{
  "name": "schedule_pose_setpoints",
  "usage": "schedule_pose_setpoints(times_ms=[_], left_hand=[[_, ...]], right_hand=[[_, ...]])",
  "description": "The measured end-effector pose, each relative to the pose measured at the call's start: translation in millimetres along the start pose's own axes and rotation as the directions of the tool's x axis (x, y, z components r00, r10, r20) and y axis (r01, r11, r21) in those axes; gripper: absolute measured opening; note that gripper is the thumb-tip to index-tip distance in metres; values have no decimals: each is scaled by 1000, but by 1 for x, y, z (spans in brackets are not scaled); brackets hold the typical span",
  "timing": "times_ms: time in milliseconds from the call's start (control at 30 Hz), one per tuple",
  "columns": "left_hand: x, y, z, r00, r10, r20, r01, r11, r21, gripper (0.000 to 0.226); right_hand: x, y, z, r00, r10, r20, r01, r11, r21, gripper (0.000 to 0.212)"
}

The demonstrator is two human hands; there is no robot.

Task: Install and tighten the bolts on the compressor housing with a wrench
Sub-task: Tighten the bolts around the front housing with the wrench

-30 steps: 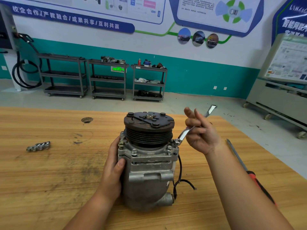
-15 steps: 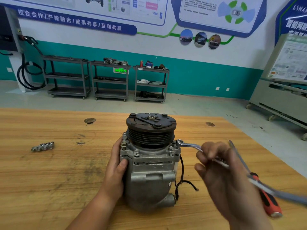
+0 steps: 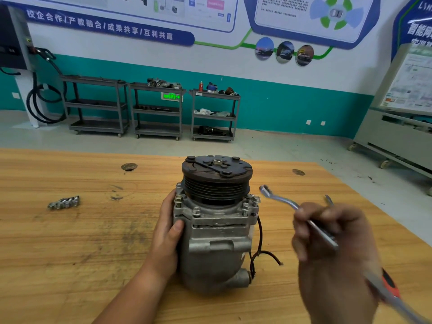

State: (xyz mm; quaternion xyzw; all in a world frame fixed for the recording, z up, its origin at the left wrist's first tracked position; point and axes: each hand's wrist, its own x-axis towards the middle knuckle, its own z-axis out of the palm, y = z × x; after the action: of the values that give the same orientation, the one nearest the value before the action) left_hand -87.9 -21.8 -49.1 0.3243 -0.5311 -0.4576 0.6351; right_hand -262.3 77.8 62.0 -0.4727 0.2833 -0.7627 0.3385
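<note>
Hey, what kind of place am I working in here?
Most likely an automotive training workshop: a compressor stands on a wooden workbench, metal carts with parts line the wall, and posters with car pictures hang above.

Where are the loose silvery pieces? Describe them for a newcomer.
On the wooden table, look left of the compressor that the left hand holds. A short row of small silvery metal pieces lies there alone, the only loose hardware on that side.

Bare left hand (image 3: 167,232), bare right hand (image 3: 332,253); forearms (image 3: 131,291) uncovered.
</note>
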Motion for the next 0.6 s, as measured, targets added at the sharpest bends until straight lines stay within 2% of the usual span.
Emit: schedule_pose_setpoints(times_ms=[33,100,167,200,267,400,533,600], left_hand=[[0,0,0,1000,0,5,0,1000,2,102],[0,1,1,1000,9,6,-9,1000,12,103],[1,1,1,1000,17,3,-17,999,38,102],[1,0,1,1000,20,2,-20,999,47,101],[1,0,1,999,32,-9,-32,999,43,97],[1,-1,2,999,41,-11,-40,999,34,97],[2,-2,1,999,40,-12,-40,999,22,97],[2,-3,1,999,30,-15,-30,999,12,95]], right_hand=[[10,-2,-8,995,89,-46,-85,993,81,32],[35,0,-24,967,255,-4,-237,906,350,47],[65,13,-38,891,429,149,-434,707,559,48],[81,17,-43,840,490,232,-518,599,611,49],[107,28,-45,767,558,318,-614,493,616,56],[128,49,-42,693,577,432,-706,422,569,73],[129,64,-36,606,570,555,-787,326,524,76],[130,69,-29,577,600,555,-809,326,489,77]])
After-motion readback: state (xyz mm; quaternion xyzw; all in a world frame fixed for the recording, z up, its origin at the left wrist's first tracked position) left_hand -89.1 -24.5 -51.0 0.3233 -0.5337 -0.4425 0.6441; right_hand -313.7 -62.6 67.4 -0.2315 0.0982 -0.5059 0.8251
